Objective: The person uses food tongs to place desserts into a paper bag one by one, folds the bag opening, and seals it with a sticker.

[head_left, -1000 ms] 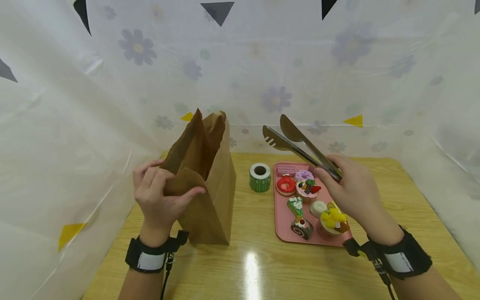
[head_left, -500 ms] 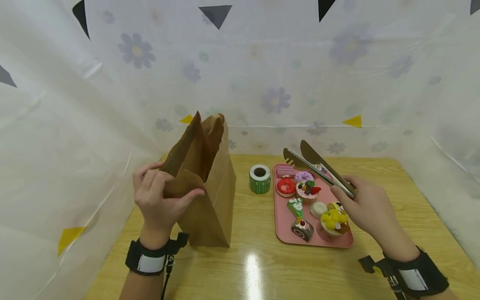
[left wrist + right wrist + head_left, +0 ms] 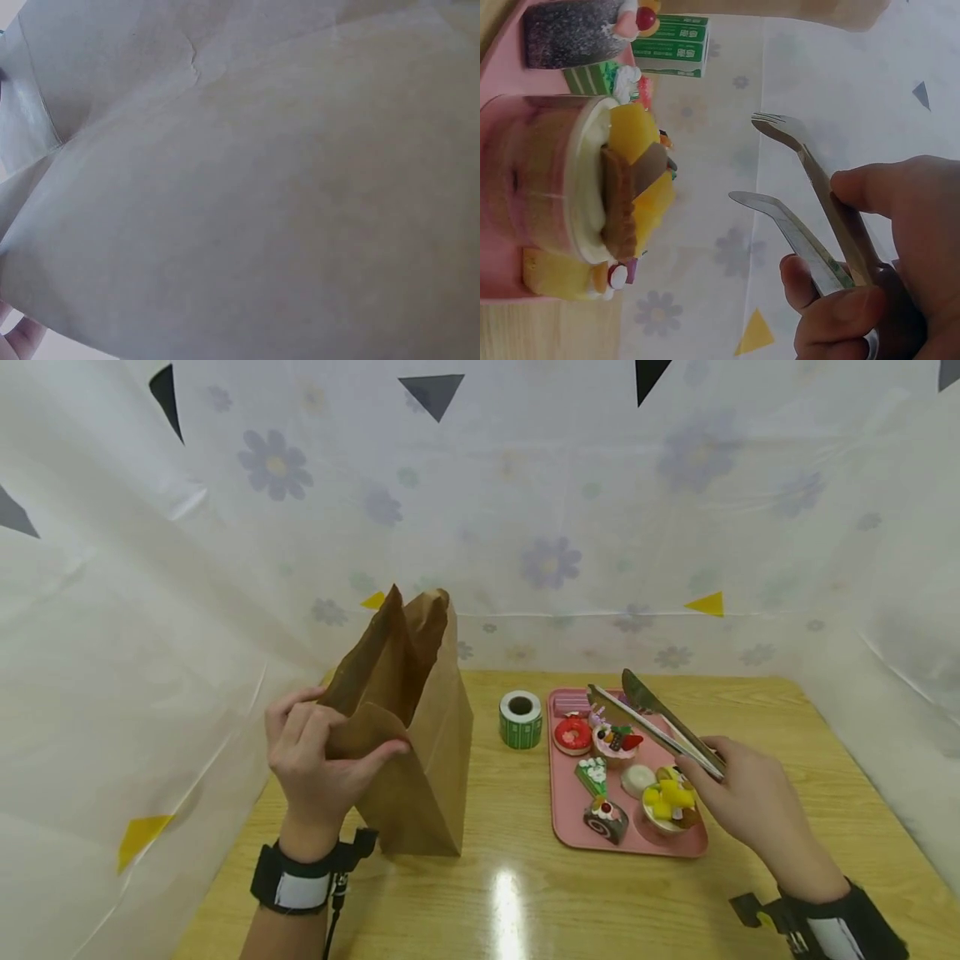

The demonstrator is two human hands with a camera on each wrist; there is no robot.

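Observation:
My left hand [image 3: 315, 760] grips the near left edge of a brown paper bag [image 3: 427, 768], which stands upright with its mouth open. In the left wrist view the paper [image 3: 247, 210] fills nearly everything. My right hand [image 3: 757, 793] holds metal serving tongs [image 3: 675, 735], their tips apart above the back of a pink tray [image 3: 562, 827]; nothing is between them. On the tray sit a red donut [image 3: 573, 737], a strawberry-topped cupcake [image 3: 615, 747], a green cake slice [image 3: 592, 774], a chocolate roll [image 3: 606, 820], a white round piece [image 3: 637, 780] and a yellow fruit cup [image 3: 666, 806]. The tongs partly hide a purple donut.
A roll of green and white labels [image 3: 520, 720] stands between the bag and the tray. The wooden table [image 3: 600, 910] is bordered by a pale flowered curtain [image 3: 480, 510] behind and at both sides.
My right hand has moved right and down, lowering the tongs from above the tray's back edge to over its back part. My left hand stays on the bag.

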